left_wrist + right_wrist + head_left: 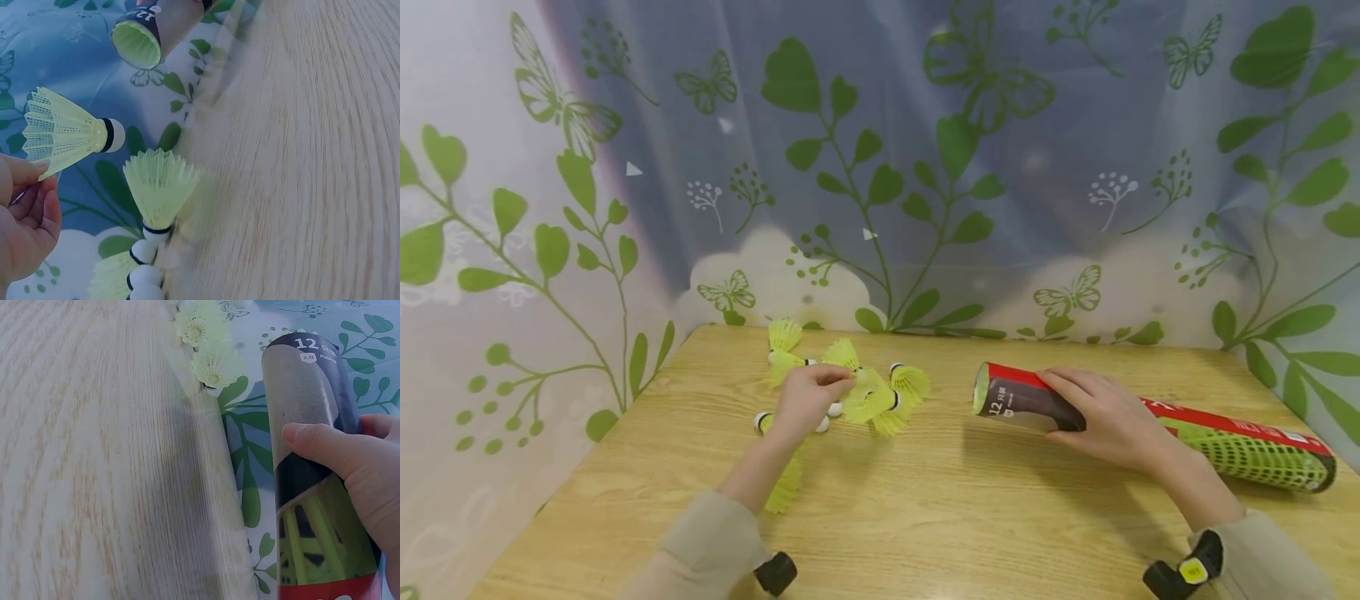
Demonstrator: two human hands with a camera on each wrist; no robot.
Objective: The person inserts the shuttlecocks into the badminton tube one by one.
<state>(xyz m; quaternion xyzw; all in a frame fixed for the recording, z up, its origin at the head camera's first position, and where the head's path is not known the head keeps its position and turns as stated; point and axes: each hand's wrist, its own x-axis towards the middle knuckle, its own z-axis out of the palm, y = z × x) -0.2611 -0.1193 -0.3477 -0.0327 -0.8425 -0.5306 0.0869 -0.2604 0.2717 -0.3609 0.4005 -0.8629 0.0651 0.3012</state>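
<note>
My left hand (805, 402) pinches a yellow-green shuttlecock (65, 132) by the rim of its skirt between thumb and fingers. Its white cork with a black band points right, towards the tube. My right hand (1108, 419) grips a red and black shuttlecock tube (303, 394) around its middle, thumb on the near side. The tube's open end faces left, and a yellow-green skirt (136, 45) shows inside that mouth. Several loose shuttlecocks (785, 335) lie around and beyond my left hand, some partly hidden behind it.
A wood-grain table (910, 525) lies under everything. Behind it hangs a curtain (880, 167) printed with green leaves and butterflies. One shuttlecock (785, 483) lies partly hidden beside my left forearm. The tube's far end (1318, 467) extends to the right side of the table.
</note>
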